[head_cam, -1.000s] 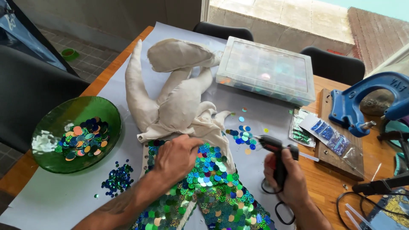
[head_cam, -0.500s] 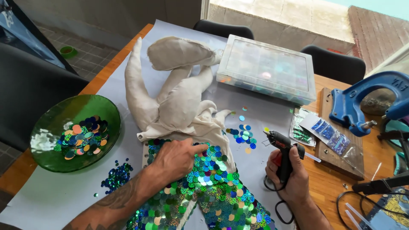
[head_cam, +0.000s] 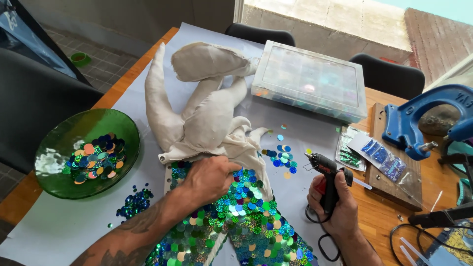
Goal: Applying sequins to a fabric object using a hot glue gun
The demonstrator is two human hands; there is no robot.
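We take the stuffed cloth figure (head_cam: 207, 113) as our landmark: a cream, unpainted fabric body lying on a pale sheet (head_cam: 64, 226) that covers the wooden table (head_cam: 389, 216). Its lower part is a sequinned tail (head_cam: 236, 221), thick with green and blue round sequins, running from the figure's waist down toward the near edge of the view. Our left hand (head_cam: 209, 180) lies palm down right at that waist, where bare cloth meets sequins; the fingers are curled and held close together, their tips pressing into the fabric edge, though we cannot quite tell whether they pinch a single sequin beneath them. To the right of the figure's tail, our right hand (head_cam: 332, 212) is wrapped in a closed fist around the handle of a black glue gun (head_cam: 325, 172), whose nozzle points left toward the figure without touching it; its dark cord (head_cam: 320, 244) loops below the hand. Between the figure and the gun lies a small scatter of loose sequins (head_cam: 281, 157) on the sheet. Left of the figure stands a green glass bowl (head_cam: 59, 143) holding mixed coloured sequins, and just below it, nearer the tail, a little heap of dark blue-green sequins (head_cam: 133, 204). Beyond the figure, on its far right side, sits a clear lidded compartment box (head_cam: 310, 81), and farther right still a blue hand press (head_cam: 419, 123) on a wooden board.
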